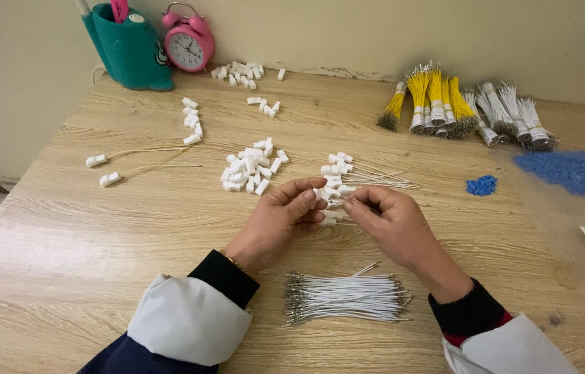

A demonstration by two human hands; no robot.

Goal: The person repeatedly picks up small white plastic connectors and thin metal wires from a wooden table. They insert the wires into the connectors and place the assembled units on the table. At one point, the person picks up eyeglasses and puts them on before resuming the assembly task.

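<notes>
Currently both hands meet over the middle of the wooden table (99, 228). Left hand (275, 221): thumb and fingertips pinched shut on a small white plastic connector (319, 194). Right hand (393, 225): fingertips closed on a thin white wire (349, 203), its end held right at the connector; whether the wire tip is already inside the connector cannot be told.

Around the grip:
- Just behind it, touching distance: a small pile of finished pieces (348, 173), white connectors with wires trailing off toward the right-hand side.
- Behind and to the left-hand side, near: a heap of loose white connectors (251, 168).
- Toward the person, between the two forearms: a flat bundle of cut white wires (344, 296) with metal tips at both ends.
- Well off to the left-hand side: two connectors with long pale wires (140, 163), lying apart.
- Far behind, left-hand side, at the wall: a pink alarm clock (187, 43) beside a teal holder (130, 48); more scattered connectors (240, 71) next to them.
- Far behind, right-hand side: banded bunches of yellow wires (431, 97) and white wires (510, 114), side by side.
- Right-hand side, well apart: a small cluster of blue pieces (481, 185), then a larger blue heap (573, 173).

Sleeves: dark cuffs, white over them.
</notes>
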